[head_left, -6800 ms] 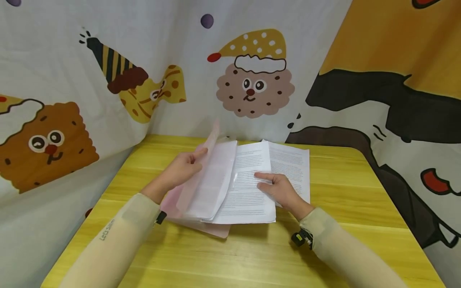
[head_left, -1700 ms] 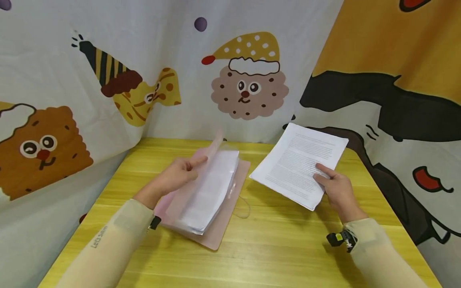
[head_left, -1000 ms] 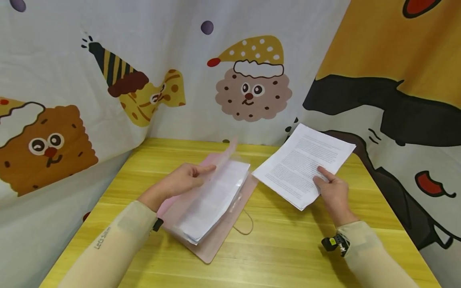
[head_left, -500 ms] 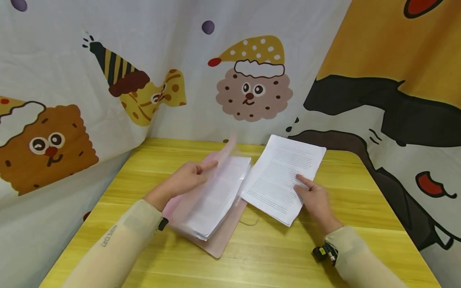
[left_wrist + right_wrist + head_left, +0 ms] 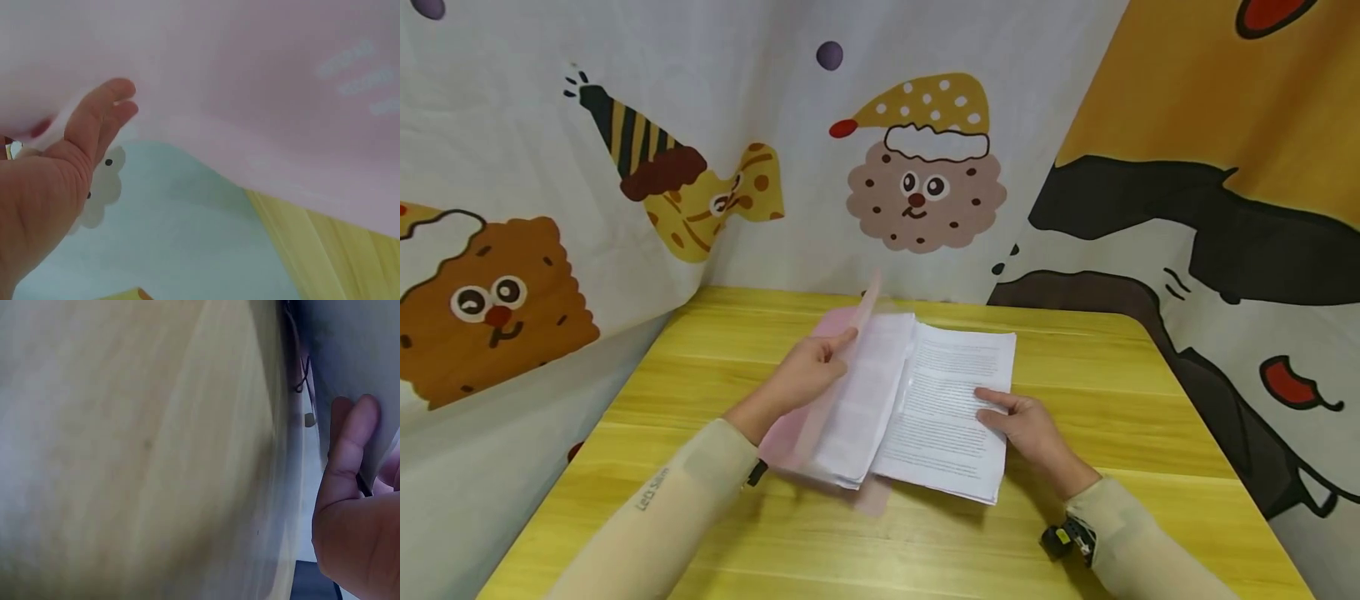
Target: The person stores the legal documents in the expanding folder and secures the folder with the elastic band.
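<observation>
A translucent pink document folder (image 5: 786, 437) lies spread on the table, with white sheets (image 5: 868, 400) inside. My left hand (image 5: 805, 371) pinches its raised front cover near the top edge; in the left wrist view the pink cover (image 5: 262, 75) fills the upper part, the hand (image 5: 62, 162) at its edge. A stack of printed papers (image 5: 951, 408) is in my right hand (image 5: 1030, 429), which grips its right edge. The stack's left side meets the sheets in the folder; whether it goes beneath them is unclear. In the right wrist view, fingers (image 5: 353, 444) press the paper's underside (image 5: 356, 350).
The yellow wood-grain table (image 5: 925, 558) carries the folder and papers. Behind it hangs a white curtain (image 5: 790, 267) printed with cartoon figures, close along the table's back edge.
First the printed stack was drawn right, off the folder. During the last second my right hand brought it back left and lower, against the folder's sheets. My left hand kept the cover raised.
</observation>
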Demonstrator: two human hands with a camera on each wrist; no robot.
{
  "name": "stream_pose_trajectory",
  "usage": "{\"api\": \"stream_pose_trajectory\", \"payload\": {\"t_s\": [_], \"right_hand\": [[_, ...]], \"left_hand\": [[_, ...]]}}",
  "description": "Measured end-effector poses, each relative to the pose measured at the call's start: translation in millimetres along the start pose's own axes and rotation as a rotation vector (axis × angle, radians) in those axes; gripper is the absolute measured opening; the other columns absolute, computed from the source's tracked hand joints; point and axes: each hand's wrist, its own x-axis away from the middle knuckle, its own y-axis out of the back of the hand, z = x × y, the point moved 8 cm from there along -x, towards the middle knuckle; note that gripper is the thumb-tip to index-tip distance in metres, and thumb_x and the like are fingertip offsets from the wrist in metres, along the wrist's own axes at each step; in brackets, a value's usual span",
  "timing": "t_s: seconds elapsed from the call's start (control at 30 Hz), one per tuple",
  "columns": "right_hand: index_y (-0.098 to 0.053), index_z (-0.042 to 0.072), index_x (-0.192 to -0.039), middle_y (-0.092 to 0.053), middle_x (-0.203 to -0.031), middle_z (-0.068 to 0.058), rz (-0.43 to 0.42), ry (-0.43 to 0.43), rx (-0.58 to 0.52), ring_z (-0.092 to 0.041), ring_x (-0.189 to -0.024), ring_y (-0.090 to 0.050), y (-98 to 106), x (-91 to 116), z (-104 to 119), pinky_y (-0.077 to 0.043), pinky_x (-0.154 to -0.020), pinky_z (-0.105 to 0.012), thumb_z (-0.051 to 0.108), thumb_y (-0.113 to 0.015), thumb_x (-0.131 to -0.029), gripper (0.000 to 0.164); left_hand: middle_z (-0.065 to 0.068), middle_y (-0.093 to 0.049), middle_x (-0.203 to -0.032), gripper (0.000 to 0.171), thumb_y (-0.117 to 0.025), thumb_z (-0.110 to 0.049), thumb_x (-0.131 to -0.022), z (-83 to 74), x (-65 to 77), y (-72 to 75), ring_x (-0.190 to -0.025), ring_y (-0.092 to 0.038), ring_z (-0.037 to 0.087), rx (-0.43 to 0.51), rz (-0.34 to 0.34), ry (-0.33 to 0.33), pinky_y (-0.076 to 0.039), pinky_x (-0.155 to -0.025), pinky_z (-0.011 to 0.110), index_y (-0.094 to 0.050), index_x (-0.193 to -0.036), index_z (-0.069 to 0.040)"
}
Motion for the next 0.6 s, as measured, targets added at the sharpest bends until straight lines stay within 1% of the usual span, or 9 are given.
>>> {"api": "stream_pose_trajectory", "payload": {"t_s": [0.07,0.1,0.13,0.27,0.3,0.33,0.5,0.53,0.6], "right_hand": [[-0.060,0.002,-0.150,-0.054,-0.158,-0.026,0.002,-0.010,-0.017,-0.005,-0.095,-0.072,0.5,-0.4,-0.2,-0.059,-0.076,-0.021,0.013,-0.071,-0.102,0.051],[-0.060,0.002,-0.150,-0.054,-0.158,-0.026,0.001,-0.015,-0.015,-0.005,-0.093,-0.072,1.0,-0.8,-0.3,-0.059,-0.076,-0.021,0.013,-0.071,-0.102,0.051],[-0.060,0.003,-0.150,-0.054,-0.158,-0.026,-0.001,-0.018,-0.009,-0.005,-0.093,-0.072,2.1,-0.6,-0.2,-0.060,-0.076,-0.022,0.014,-0.071,-0.102,0.051],[-0.065,0.008,-0.148,-0.057,-0.158,-0.020,0.000,-0.021,0.067,-0.007,-0.104,-0.068,4.7,-0.3,1.2,-0.058,-0.079,-0.021,0.020,-0.074,-0.101,0.050],[-0.065,0.009,-0.147,-0.058,-0.157,-0.019,0.005,-0.024,0.078,-0.008,-0.106,-0.068,4.1,-0.5,1.5,-0.058,-0.079,-0.022,0.021,-0.075,-0.100,0.050],[-0.066,0.010,-0.147,-0.060,-0.156,-0.018,0.008,-0.025,0.089,-0.009,-0.107,-0.067,3.3,-0.8,2.0,-0.057,-0.080,-0.022,0.022,-0.075,-0.100,0.049],[-0.067,0.008,-0.145,-0.065,-0.151,-0.016,0.029,-0.014,0.080,-0.010,-0.100,-0.070,-5.6,-5.1,5.0,-0.057,-0.080,-0.023,0.021,-0.075,-0.099,0.048],[-0.067,0.008,-0.145,-0.064,-0.151,-0.016,0.032,-0.007,0.080,-0.010,-0.100,-0.071,-7.3,-6.4,5.5,-0.057,-0.081,-0.023,0.021,-0.075,-0.099,0.048],[-0.068,0.008,-0.145,-0.065,-0.151,-0.015,0.039,0.000,0.081,-0.012,-0.105,-0.070,-10.1,-8.3,6.2,-0.057,-0.082,-0.022,0.020,-0.075,-0.099,0.048]], "left_hand": [[0.007,-0.041,-0.170,0.060,-0.052,-0.009,-0.101,-0.9,0.1,0.9,-0.062,-0.028,0.015,-0.005,-0.023,0.002,-0.026,-0.050,0.024,-0.044,-0.160,-0.006],[0.011,-0.047,-0.167,0.060,-0.052,-0.009,-0.101,-1.2,0.0,1.6,-0.061,-0.028,0.014,-0.012,-0.037,0.001,-0.025,-0.050,0.024,-0.044,-0.160,-0.006],[0.012,-0.046,-0.167,0.061,-0.052,-0.009,-0.101,-1.8,-0.2,2.0,-0.058,-0.022,0.014,-0.017,-0.049,0.002,-0.025,-0.049,0.024,-0.043,-0.161,-0.006],[0.013,-0.049,-0.165,0.061,-0.052,-0.008,-0.100,-3.4,-1.4,2.2,-0.054,-0.020,0.011,-0.032,-0.093,0.005,-0.025,-0.048,0.023,-0.044,-0.160,-0.005],[0.017,-0.055,-0.159,0.061,-0.052,-0.008,-0.099,-4.0,-1.9,1.5,-0.053,-0.020,0.010,-0.035,-0.097,0.003,-0.025,-0.047,0.023,-0.044,-0.160,-0.005],[0.012,-0.050,-0.164,0.060,-0.052,-0.007,-0.099,-5.0,-2.1,0.5,-0.053,-0.021,0.010,-0.032,-0.098,0.003,-0.025,-0.047,0.023,-0.045,-0.159,-0.005],[0.010,-0.051,-0.163,0.060,-0.053,-0.007,-0.099,-10.6,-2.9,-8.1,-0.051,-0.023,0.009,-0.015,-0.065,-0.001,-0.026,-0.047,0.022,-0.046,-0.158,-0.005],[0.007,-0.047,-0.166,0.060,-0.053,-0.007,-0.099,-11.6,-2.9,-9.2,-0.051,-0.023,0.009,-0.015,-0.064,0.000,-0.027,-0.047,0.023,-0.047,-0.158,-0.005],[0.007,-0.047,-0.165,0.060,-0.053,-0.008,-0.098,-12.7,-2.8,-9.4,-0.050,-0.023,0.009,-0.027,-0.078,0.005,-0.027,-0.047,0.023,-0.047,-0.158,-0.005]]}}
